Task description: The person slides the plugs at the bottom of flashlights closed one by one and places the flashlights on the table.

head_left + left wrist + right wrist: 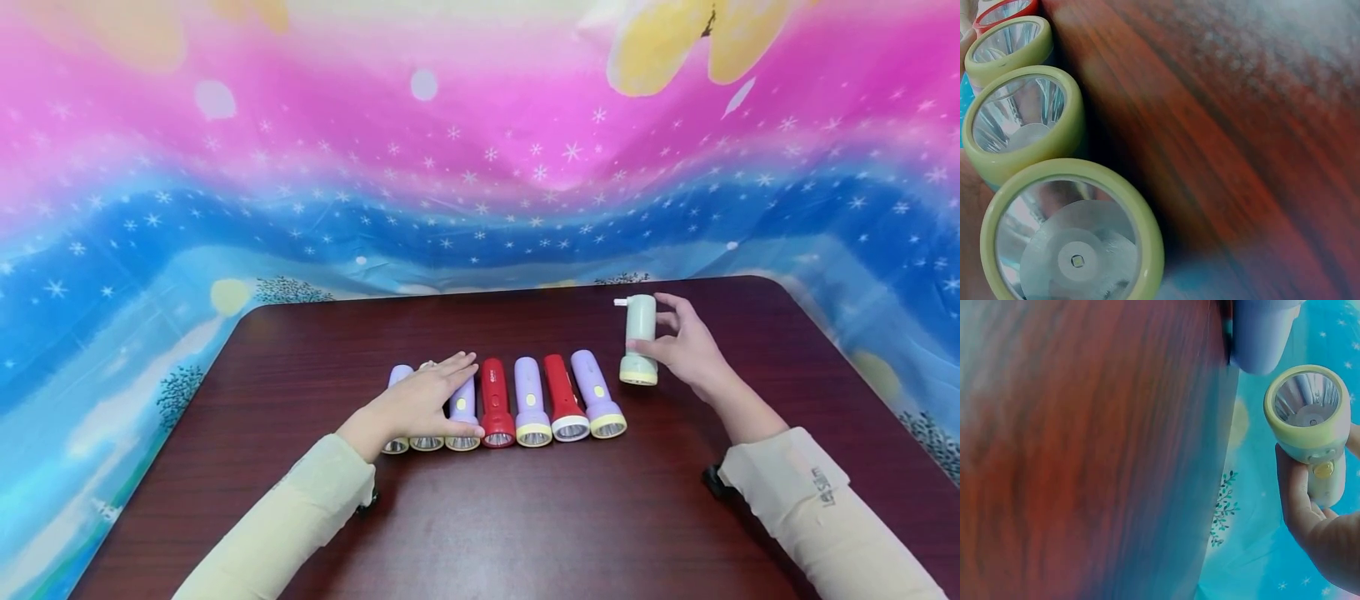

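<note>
My right hand (693, 350) grips a pale green flashlight (641, 329) with a yellow rim, off the right end of a row of flashlights. A small white piece juts from its tail end, and its yellow button (1323, 469) shows in the right wrist view. My left hand (420, 396) lies across the left end of the row, fingers extended, with a purple flashlight (462, 402) partly under it. Yellow-rimmed lenses (1072, 237) sit side by side in the left wrist view. Much of the leftmost bodies is hidden by that hand.
Rightward along the row lie a red flashlight (495, 400), a purple one (532, 404), a red one with a white rim (564, 396) and another purple one (597, 393). The dark wooden table (480, 525) ends at a patterned cloth backdrop (480, 167).
</note>
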Available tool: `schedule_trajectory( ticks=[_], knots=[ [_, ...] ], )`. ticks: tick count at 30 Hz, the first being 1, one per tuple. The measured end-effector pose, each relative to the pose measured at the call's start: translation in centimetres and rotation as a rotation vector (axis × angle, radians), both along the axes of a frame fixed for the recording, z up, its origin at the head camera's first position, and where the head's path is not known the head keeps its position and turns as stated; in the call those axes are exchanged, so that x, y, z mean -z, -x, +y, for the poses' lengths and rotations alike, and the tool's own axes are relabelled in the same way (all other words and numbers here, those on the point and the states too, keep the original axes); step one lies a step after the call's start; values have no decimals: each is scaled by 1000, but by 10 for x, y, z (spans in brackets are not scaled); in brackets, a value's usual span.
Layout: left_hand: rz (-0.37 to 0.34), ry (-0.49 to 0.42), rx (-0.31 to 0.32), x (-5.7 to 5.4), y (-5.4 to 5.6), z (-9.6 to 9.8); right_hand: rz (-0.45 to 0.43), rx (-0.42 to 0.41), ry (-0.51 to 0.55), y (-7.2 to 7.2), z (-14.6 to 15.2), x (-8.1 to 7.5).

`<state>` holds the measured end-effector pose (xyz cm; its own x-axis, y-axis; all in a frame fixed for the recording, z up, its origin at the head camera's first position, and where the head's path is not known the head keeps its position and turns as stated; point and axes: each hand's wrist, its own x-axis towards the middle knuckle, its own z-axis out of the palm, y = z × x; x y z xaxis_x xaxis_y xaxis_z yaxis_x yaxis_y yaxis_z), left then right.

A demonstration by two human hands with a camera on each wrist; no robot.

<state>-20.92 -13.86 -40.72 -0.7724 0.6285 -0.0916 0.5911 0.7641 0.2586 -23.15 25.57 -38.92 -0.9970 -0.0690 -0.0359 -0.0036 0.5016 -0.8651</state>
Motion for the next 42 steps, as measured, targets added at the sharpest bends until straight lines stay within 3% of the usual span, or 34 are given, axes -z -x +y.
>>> schedule_trajectory(
  ticks=[8,25,30,42],
  knots=[
    [-1,-11,4,0,0,0,5,-8,-8,-5,-7,-1],
    [-3,-29,2,1,-1,0,69,-62,74,-17,-24,-2],
    [-9,-89,-14,-2,1,1,79,-72,83,-19,-30,-5],
    [63,-268,-7,-14,9,12,101,-109,107,-19,-49,-11]
  ],
)
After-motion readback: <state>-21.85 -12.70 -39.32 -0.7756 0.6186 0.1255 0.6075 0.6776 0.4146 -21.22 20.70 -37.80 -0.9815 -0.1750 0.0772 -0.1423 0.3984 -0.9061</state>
